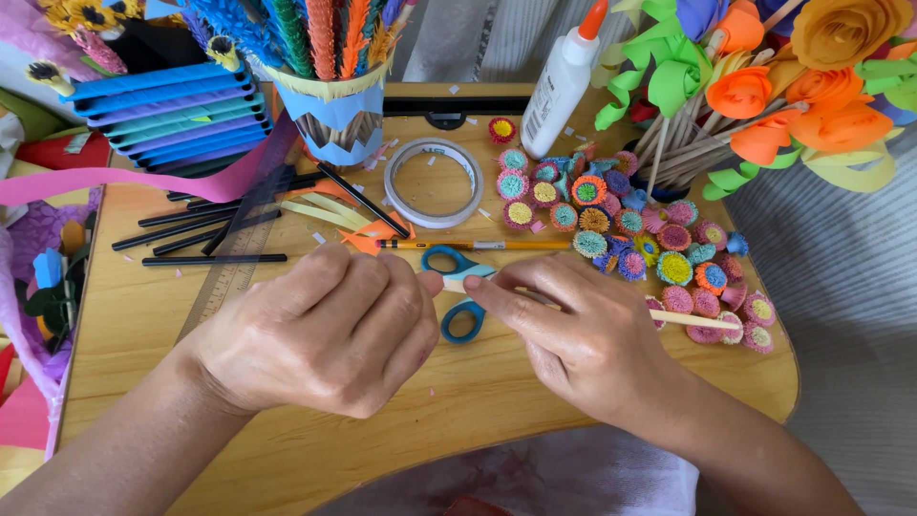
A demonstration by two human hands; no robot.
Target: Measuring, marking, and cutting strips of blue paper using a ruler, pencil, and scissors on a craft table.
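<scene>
Wooden desk (134, 354) holds many finished paper flower heads (621, 229) far right; left hand (330, 325) clenched, right hand (583, 334) pinching a bare wooden stick (702, 320), apparently unfinished.

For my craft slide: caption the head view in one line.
Both hands, left hand and right hand, pinch a thin wooden stick above blue-handled scissors, beside small quilled paper flowers.

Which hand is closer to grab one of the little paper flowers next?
Probably the right hand. It sits beside the pile of little paper flowers, which lies on the right side of the table. The left hand is farther away, and both hands pinch the thin wooden stick.
</scene>
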